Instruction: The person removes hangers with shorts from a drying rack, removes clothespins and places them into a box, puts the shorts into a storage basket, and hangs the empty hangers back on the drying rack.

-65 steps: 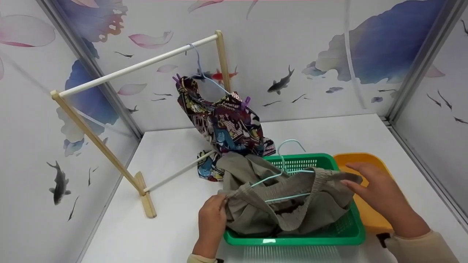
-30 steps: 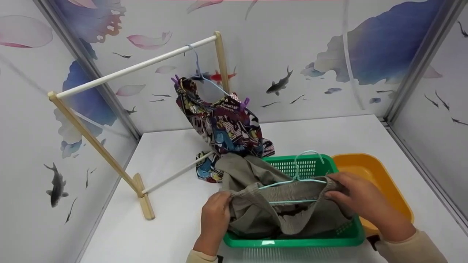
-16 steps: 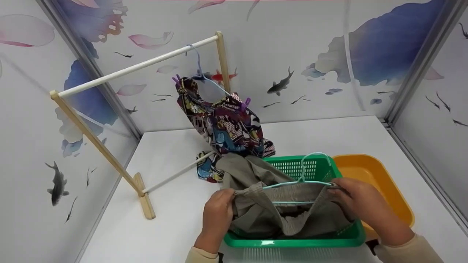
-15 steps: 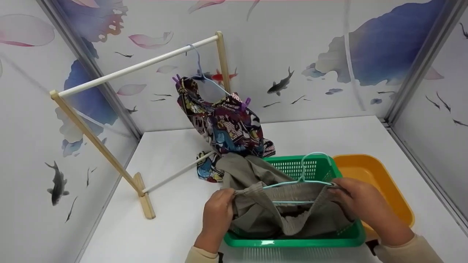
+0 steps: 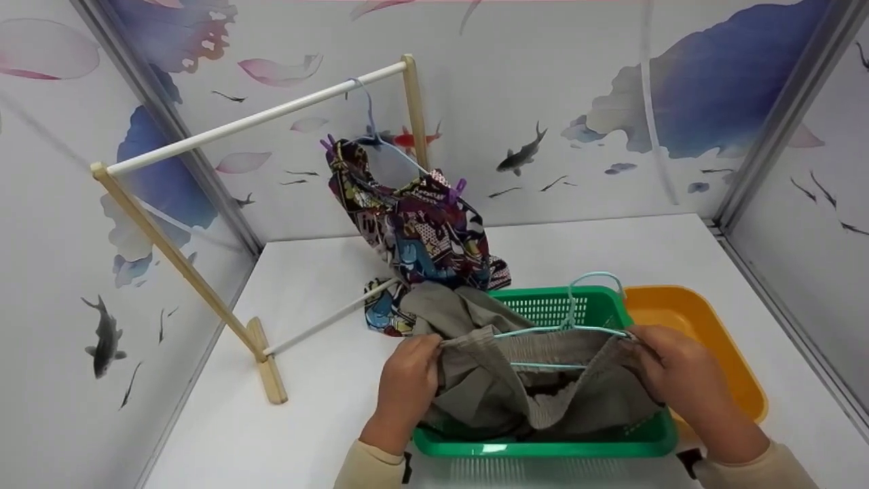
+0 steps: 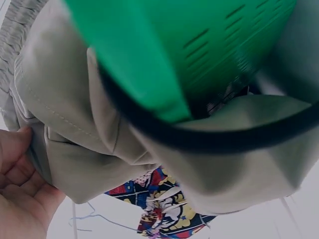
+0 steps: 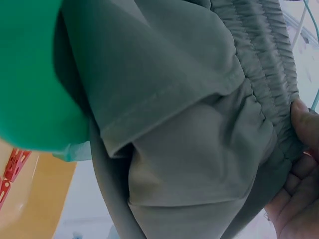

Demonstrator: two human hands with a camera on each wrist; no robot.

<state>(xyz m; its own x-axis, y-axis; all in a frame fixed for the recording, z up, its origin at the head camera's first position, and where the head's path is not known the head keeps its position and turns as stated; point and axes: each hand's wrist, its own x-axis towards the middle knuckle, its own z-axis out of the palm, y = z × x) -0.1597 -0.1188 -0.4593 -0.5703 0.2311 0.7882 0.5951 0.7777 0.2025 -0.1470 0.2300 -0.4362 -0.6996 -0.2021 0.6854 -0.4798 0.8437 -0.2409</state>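
Olive-grey pants point(image 5: 468, 380) with an elastic waistband lie over a green basket point(image 5: 543, 448), partly inside it. A light-blue hanger point(image 5: 571, 319) sits within the waistband, its hook standing up above the cloth. My left hand point(image 5: 406, 380) pinches the left end of the waistband. At the other end, my right hand point(image 5: 686, 380) grips the waistband close to the hanger's tip. In the right wrist view, the thumb of my right hand point(image 7: 306, 129) presses on the gathered elastic. The left wrist view shows my left hand point(image 6: 22, 184) at a fold of the pants.
On the left stands a wooden rack with a white rail point(image 5: 258, 119). A patterned garment point(image 5: 421, 238) hangs there on a blue hanger with purple clothespins point(image 5: 457, 191). A yellow tray point(image 5: 719, 353) lies right of the basket; red clothespins point(image 7: 15, 164) show in the right wrist view.
My right hand has come in from the right and taken hold of the waistband. The hanger has shifted right within it. Both hands have lifted the waistband slightly.
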